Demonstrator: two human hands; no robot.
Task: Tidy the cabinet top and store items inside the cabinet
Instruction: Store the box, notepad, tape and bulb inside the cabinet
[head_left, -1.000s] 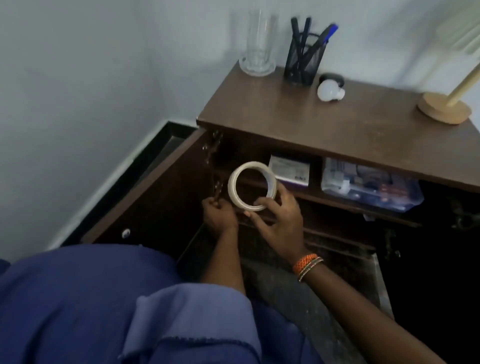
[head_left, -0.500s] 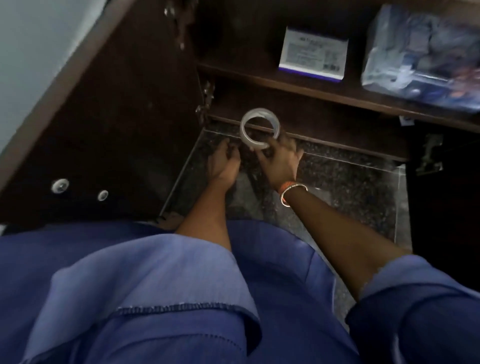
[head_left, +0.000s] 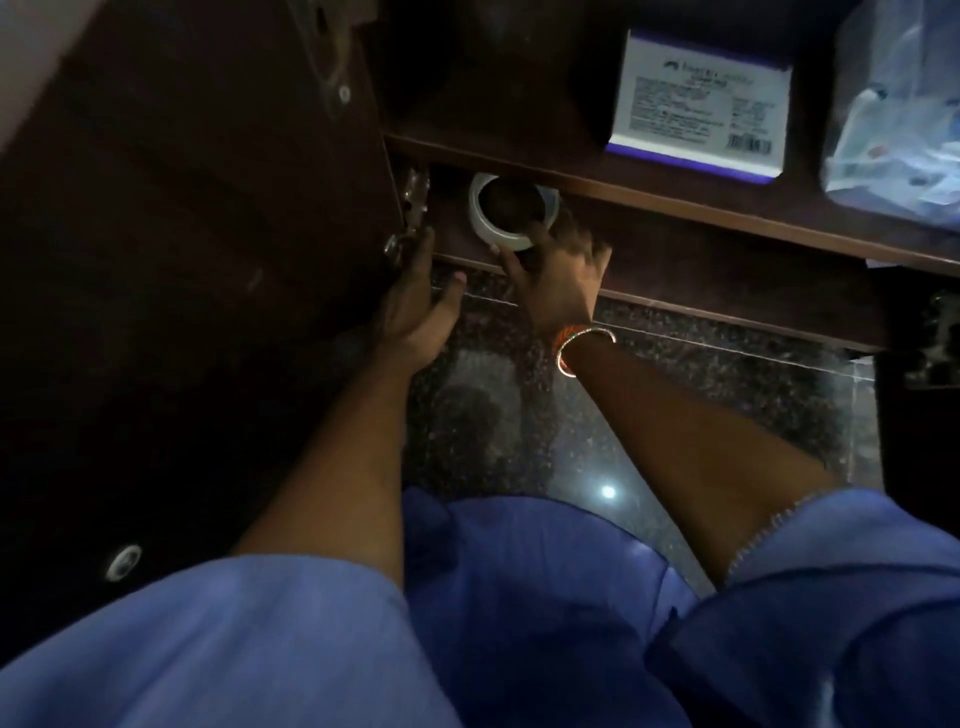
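At the left of the frame the dark brown wooden cabinet door stands open, and the left hand rests against its inner edge near the hinge with fingers straight, holding nothing. Just right of it, in the upper centre, the right hand pinches the white ring-shaped tape roll inside the lower compartment, not yet let go. At upper right, a white and purple cardboard box and a clear plastic bag already sit on the shelf; the cabinet top is out of view, so what remains there cannot be told.
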